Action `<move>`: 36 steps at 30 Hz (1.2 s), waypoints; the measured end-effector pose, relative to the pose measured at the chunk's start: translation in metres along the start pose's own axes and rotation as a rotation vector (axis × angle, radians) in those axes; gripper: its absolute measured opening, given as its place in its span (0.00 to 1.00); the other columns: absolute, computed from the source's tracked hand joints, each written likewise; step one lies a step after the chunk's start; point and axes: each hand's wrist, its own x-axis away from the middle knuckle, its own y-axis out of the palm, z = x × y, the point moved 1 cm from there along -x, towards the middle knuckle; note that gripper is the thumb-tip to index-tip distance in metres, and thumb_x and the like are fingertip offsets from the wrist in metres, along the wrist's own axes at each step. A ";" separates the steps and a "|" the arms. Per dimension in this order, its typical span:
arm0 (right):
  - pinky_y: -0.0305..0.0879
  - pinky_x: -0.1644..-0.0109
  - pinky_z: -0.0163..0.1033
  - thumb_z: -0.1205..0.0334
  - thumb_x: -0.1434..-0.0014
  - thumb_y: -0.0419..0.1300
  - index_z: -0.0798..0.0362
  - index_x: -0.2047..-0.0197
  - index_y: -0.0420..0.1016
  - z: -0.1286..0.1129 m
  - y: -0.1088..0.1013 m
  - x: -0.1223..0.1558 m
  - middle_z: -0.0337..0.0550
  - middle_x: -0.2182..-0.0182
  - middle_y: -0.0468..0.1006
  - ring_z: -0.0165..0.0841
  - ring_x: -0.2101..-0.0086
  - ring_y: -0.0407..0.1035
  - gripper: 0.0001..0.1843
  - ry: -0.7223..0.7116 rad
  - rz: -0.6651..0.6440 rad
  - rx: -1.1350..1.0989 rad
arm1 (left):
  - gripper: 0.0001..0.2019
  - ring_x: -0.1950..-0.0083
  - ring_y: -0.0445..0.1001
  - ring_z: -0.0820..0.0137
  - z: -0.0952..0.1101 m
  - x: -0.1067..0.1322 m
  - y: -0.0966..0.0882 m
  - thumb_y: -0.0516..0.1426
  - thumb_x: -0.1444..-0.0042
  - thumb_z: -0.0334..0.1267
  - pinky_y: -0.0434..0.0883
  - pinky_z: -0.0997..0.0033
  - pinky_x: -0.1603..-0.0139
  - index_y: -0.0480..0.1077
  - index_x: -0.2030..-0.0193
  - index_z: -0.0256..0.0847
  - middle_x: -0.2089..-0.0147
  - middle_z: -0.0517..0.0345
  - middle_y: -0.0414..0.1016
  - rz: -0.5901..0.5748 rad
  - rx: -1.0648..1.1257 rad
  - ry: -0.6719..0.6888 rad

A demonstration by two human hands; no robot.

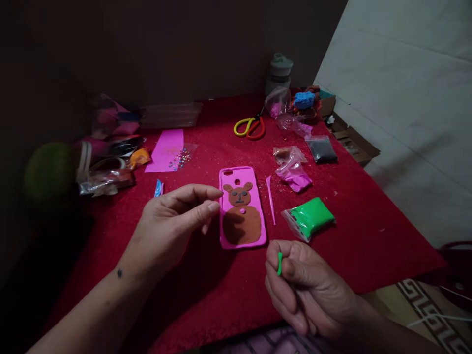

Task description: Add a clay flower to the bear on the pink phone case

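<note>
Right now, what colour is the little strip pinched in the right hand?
The strip is green, clearest in the head view.

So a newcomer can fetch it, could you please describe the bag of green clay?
On the red tablecloth, find the pink phone case with the bear. The bag of green clay lies right of it, past a pink stick. It is the only green packet; those behind hold pink and black.

Two hands: left hand (173,216), right hand (306,285). One green strip (279,263). One phone case (241,214). One pair of scissors (250,127). One pink stick (271,199). One pink sheet (165,150). Four filled bags: green bag (309,218), pink bag (295,176), brown bag (285,154), black bag (321,149). One jar (280,73).
</note>
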 end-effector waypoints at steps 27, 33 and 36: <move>0.54 0.87 0.22 0.58 0.41 0.64 0.57 0.68 0.68 -0.002 0.002 -0.001 0.33 0.85 0.69 0.21 0.90 0.59 0.13 0.043 0.080 -0.001 | 0.06 0.78 0.67 0.79 -0.003 -0.008 -0.005 0.66 0.54 0.30 0.63 0.80 0.77 0.79 0.67 0.38 0.76 0.63 0.73 -0.021 0.094 -0.009; 0.52 0.87 0.23 0.57 0.41 0.65 0.56 0.67 0.67 -0.003 0.004 -0.002 0.31 0.85 0.68 0.21 0.90 0.58 0.13 0.052 0.106 0.047 | 0.05 0.79 0.67 0.79 -0.003 -0.007 -0.005 0.66 0.53 0.30 0.62 0.80 0.76 0.78 0.67 0.38 0.78 0.64 0.72 -0.022 0.070 -0.022; 0.52 0.88 0.23 0.57 0.42 0.65 0.56 0.68 0.66 -0.003 0.003 -0.002 0.31 0.85 0.68 0.21 0.90 0.57 0.14 0.057 0.109 0.042 | 0.05 0.80 0.67 0.79 -0.004 -0.007 -0.005 0.66 0.53 0.31 0.62 0.80 0.76 0.78 0.67 0.39 0.79 0.64 0.71 -0.024 0.061 -0.023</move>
